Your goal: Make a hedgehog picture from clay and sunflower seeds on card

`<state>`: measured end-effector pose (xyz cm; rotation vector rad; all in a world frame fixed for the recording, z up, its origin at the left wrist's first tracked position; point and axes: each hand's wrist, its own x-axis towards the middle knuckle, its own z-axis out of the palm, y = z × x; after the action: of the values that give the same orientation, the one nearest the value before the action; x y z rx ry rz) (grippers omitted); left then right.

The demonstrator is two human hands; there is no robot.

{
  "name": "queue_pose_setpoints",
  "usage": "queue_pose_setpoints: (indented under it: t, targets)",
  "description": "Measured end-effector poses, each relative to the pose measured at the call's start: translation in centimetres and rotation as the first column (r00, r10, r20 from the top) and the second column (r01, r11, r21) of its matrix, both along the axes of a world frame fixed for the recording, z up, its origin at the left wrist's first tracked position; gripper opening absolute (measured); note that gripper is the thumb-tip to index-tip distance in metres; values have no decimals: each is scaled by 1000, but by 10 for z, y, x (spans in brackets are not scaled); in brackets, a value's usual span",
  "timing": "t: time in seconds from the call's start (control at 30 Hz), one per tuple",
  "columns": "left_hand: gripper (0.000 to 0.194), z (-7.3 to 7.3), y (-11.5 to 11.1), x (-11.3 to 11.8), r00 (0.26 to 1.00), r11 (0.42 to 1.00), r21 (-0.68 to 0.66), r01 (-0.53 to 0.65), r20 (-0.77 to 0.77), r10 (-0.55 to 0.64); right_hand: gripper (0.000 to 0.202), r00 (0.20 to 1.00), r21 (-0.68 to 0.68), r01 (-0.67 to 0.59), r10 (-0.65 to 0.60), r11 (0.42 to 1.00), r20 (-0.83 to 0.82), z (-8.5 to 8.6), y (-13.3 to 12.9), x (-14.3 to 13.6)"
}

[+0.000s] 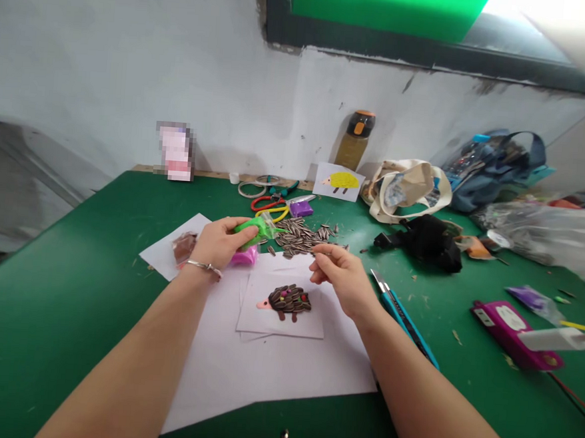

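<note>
My left hand grips a small clear packet of bright green clay above the left side of the paper. A pink clay packet lies just beneath it. The fingertips of my right hand are pinched together over the paper's upper right; what they hold, if anything, is too small to make out. Between my forearms lies a white card with a hedgehog picture: dark sunflower seeds for its back, small coloured dots among them, a pink snout and brown feet.
Loose sunflower seeds lie beyond my hands, near scissors and a purple packet. A blue utility knife is beside my right forearm. Further right are a magenta glue-gun-like device and a black cloth item. A bottle stands behind.
</note>
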<state>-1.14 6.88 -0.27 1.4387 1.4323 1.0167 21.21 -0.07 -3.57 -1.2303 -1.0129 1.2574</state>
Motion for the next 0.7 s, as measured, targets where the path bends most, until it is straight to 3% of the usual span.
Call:
queue_pose_setpoints:
  t: [0.07, 0.2, 0.4, 0.7]
  targets:
    - [47, 1, -6, 9, 986, 994, -55, 92, 147, -83, 26, 1000, 9, -18, 18, 1000, 0, 0, -1, -2]
    - [41, 1, -15, 24, 945, 959, -112, 259, 234, -228, 26, 999, 24, -44, 44, 999, -23, 6, -4, -4]
    - [35, 2, -22, 34, 904, 911, -118, 394, 226, -362, 24, 996, 11, -89, 89, 996, 14, 11, -6, -8]
    - [35, -1, -26, 38, 861, 862, -107, 496, 189, -472, 17, 993, -29, -118, 118, 993, -18, 12, -6, -5]
